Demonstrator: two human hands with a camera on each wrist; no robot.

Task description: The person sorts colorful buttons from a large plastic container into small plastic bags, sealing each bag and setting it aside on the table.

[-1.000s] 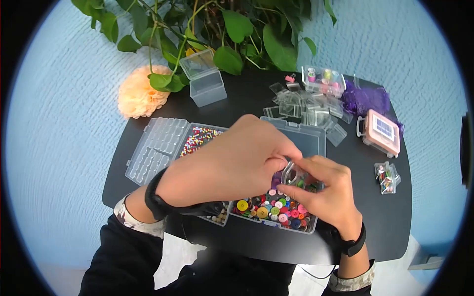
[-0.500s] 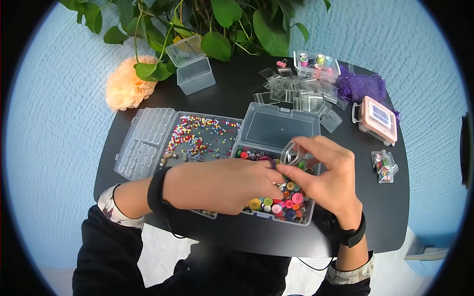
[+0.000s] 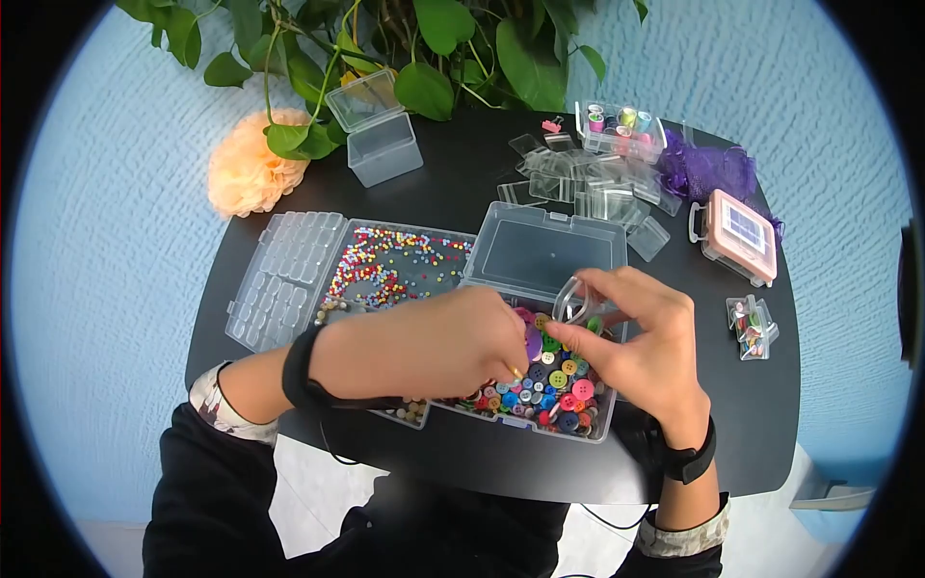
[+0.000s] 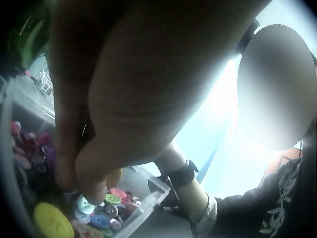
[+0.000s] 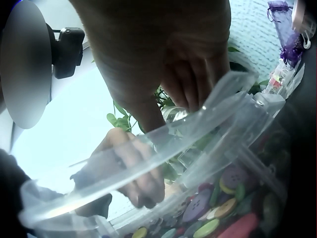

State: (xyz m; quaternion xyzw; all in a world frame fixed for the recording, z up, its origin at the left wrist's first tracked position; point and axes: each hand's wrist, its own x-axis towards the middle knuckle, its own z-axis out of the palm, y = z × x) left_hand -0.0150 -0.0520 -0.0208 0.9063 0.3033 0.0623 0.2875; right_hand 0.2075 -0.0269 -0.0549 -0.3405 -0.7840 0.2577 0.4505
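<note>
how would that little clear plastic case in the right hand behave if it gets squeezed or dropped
The little clear plastic case looks thin-walled and empty, so probably very light and slightly flexible. The right hand pinches it by the fingertips, suggesting little grip is needed. Its smooth glossy walls may be slippery; dropped, it would likely bounce among the coloured buttons.

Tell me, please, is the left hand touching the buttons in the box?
Touching: the left wrist view shows the left hand with its fingers pressed down among the buttons.

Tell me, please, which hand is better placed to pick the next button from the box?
Left. The left hand has its fingertips down among the buttons, while the right hand already holds a small clear container.
</note>
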